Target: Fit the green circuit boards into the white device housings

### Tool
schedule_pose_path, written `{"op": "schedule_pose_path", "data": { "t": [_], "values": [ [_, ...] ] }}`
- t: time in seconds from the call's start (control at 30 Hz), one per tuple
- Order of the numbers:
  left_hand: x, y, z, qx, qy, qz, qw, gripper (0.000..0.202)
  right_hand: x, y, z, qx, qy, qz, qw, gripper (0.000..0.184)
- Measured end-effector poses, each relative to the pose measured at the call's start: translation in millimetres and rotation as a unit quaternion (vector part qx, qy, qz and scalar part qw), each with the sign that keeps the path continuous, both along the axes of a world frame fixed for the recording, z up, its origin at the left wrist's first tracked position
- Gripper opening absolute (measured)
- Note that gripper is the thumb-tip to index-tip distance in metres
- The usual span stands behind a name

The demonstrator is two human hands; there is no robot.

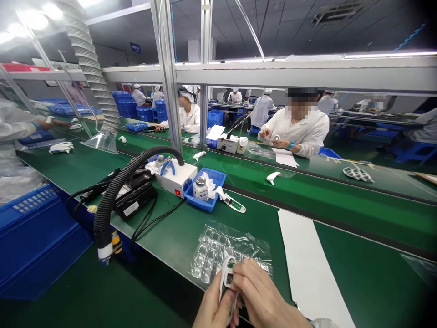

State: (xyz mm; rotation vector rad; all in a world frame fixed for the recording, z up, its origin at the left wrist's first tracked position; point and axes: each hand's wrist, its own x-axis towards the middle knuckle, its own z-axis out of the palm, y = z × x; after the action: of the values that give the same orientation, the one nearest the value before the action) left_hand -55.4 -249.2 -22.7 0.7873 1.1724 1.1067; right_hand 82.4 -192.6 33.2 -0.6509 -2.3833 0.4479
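My left hand [213, 305] and my right hand [259, 291] are together at the bottom of the view, over the edge of a green workbench belt [344, 255]. Between them they hold a small white plastic part [226, 273] with a green circuit board [229, 280] showing in it. A thin metal piece [234, 304] sticks out below it, but my fingers hide most of it. Just behind my hands lies a clear plastic blister tray [218, 250] with several square pockets. A white sheet of paper [307, 269] lies to the right.
Ahead stand a blue tray [201, 200] holding a small bottle, a white bench unit [175, 178], and a black soldering station [134, 196] with a ribbed black hose [109, 200]. Several co-workers in white sit at benches beyond metal uprights. Blue crates stand to the left.
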Motion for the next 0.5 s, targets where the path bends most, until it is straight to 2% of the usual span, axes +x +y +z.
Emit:
{"op": "schedule_pose_path", "data": {
  "t": [0.1, 0.2, 0.27, 0.33, 0.4, 0.5],
  "values": [
    [-10.8, 0.2, 1.5, -0.053, -0.124, 0.036, 0.990, 0.058, 6.3, -5.7, -0.4, -0.111, 0.040, 0.005, 0.993, 0.010],
    [-28.0, 9.7, 9.3, -0.053, -0.181, 0.051, 0.981, 0.037, 10.6, 8.5, -3.9, -0.188, 0.071, -0.018, 0.980, 0.015],
    [-35.2, 16.7, 15.0, -0.019, -0.145, 0.055, 0.988, 0.036, 11.5, 35.4, -7.3, -0.198, 0.073, -0.043, 0.977, 0.016],
    [-36.2, 21.0, 15.9, -0.021, -0.083, 0.048, 0.995, 0.046, 11.9, 71.7, -13.8, -0.232, 0.079, -0.081, 0.966, 0.013],
    [-33.2, 22.4, 9.3, -0.057, -0.025, 0.043, 0.997, 0.062, 13.1, 108.0, -24.5, -0.300, 0.082, -0.119, 0.943, 0.015],
    [-28.1, 22.1, -9.2, -0.092, 0.021, 0.050, 0.994, 0.075, 16.2, 144.5, -46.1, -0.323, 0.070, -0.133, 0.934, 0.014]
  ]
}}
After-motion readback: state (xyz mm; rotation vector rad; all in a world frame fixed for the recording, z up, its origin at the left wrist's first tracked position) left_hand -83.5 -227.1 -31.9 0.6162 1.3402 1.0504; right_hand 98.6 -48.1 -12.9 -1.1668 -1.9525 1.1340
